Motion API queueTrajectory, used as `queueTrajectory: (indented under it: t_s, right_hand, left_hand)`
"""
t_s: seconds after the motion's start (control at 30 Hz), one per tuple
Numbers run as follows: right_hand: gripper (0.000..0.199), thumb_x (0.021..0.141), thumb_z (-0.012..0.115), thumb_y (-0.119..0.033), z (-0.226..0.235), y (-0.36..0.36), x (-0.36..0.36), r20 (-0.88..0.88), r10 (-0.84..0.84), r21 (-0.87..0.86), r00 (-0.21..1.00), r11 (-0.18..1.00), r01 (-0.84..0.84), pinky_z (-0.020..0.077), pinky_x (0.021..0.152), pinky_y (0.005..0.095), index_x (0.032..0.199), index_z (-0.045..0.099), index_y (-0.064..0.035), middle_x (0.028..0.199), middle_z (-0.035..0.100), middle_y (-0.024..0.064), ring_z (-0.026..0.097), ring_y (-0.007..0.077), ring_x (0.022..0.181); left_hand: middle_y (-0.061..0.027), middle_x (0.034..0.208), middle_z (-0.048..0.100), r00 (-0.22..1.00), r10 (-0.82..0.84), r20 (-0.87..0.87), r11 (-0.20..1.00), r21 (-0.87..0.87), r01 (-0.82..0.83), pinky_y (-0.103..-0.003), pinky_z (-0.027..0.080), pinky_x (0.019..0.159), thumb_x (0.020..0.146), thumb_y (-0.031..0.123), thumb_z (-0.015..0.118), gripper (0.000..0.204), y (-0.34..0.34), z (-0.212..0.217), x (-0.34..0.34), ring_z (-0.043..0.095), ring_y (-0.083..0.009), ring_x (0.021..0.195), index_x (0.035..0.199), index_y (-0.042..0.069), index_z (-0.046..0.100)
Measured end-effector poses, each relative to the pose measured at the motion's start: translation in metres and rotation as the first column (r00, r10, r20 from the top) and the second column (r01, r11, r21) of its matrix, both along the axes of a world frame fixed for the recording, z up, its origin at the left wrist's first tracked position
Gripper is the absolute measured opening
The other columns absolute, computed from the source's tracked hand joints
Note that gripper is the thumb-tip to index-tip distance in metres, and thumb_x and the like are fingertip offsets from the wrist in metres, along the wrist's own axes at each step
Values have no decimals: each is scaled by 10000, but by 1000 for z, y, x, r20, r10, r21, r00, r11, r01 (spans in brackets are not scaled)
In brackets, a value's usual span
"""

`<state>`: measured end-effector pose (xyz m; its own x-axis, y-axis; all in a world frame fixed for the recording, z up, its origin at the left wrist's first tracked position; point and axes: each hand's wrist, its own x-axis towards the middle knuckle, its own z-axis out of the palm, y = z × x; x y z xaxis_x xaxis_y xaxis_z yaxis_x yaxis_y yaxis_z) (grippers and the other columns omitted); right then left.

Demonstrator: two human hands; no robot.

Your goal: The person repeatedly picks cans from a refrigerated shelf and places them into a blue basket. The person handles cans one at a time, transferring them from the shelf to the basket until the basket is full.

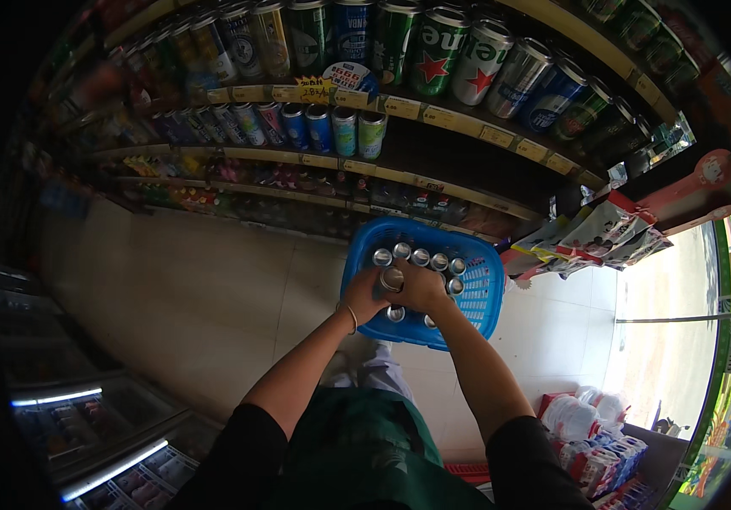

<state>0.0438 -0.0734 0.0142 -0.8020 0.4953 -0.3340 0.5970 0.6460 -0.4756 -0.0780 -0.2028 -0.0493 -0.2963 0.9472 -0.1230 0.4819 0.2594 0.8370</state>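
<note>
A blue plastic basket (486, 319) with slotted sides holds several drink cans (420, 257), standing with their silver tops up. Over it, my left hand (364, 297) and my right hand (419, 287) come together around one can (392, 280), whose round silver top shows between them. My left fingers wrap its left side, while the right hand closes on it from the right. The can's body is mostly hidden by my hands. More can tops show in front of and beside my hands inside the basket.
Ahead, a shelf holds a row of large beer cans (435, 53); slim cans (346, 132) stand on the one below. Snack bags (599, 229) hang at the right. Packed bottles (571, 418) are stacked at lower right. Lit freezers (119, 425) stand at lower left.
</note>
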Motion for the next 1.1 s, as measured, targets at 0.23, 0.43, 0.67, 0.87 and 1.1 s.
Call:
queueTrajectory:
  t_s: [0.23,0.43,0.67,0.87,1.1]
  right_hand:
    - [588,699,725,-337,-95,-56,-6,119,2,115,993,993,-15,534,712,485,1214,487,-181,1022,641,163,658,356,899]
    - [430,800,670,-276,-163,-80,-17,184,31,188,982,980,-66,563,682,428,1184,519,-156,1095,572,133,656,320,934]
    - [253,881,534,-249,-189,-74,-34,210,23,263,978,961,-79,558,662,407,1075,600,-99,1060,602,126,674,310,889]
    - [387,809,663,-364,-127,-32,-48,299,148,117,943,975,-190,539,767,439,1111,622,-124,1092,645,133,659,301,972]
    - [707,777,693,-480,-18,83,-130,-402,-217,305,890,884,353,539,780,446,1340,477,-110,1178,595,188,639,348,987]
  left_hand:
    - [-119,1392,442,847,-239,-475,935,-349,68,-560,192,1131,732,345,782,715,-42,-40,3,236,-359,1403,1321,88,469]
    - [-99,1589,138,785,-427,-448,821,-556,129,-556,44,1168,907,428,512,666,-53,-53,11,-111,-354,1460,1445,65,365]
    - [-100,1585,141,771,-406,-491,820,-568,70,-545,59,1167,918,407,466,680,-49,-56,18,-127,-377,1452,1479,60,302]
    - [-111,1532,276,851,-363,-379,846,-517,130,-541,163,1147,896,464,537,698,-41,-40,5,52,-369,1453,1441,70,353]
    - [-232,1406,432,980,83,-181,996,28,-79,-434,360,1067,870,402,624,669,3,-21,-46,419,-395,1283,1366,0,425]
